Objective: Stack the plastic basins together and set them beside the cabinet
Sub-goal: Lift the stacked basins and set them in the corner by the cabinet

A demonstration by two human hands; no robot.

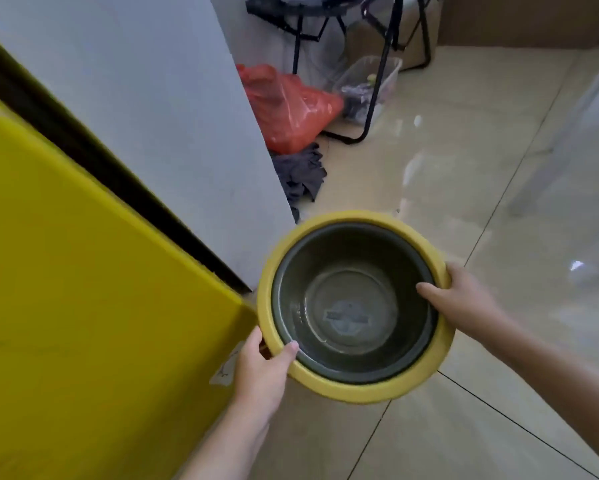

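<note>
From the yellow cabinet (83,289) at left, we see our left hand (261,370) clamped on the near-left rim of the yellow basin (360,389), the dark basin (351,303) nested inside it, held over the tiled floor (464,168), and our right hand (464,299) gripping the right rim

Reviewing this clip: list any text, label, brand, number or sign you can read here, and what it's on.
Nothing is legible.
Embossed mark on the floor of the dark basin, nested in the yellow basin: a badge shape, too blurred to read.
White sticker on the yellow cabinet panel, beside the left hand: faint marks, unreadable.
The right hand covers no visible text.
</note>
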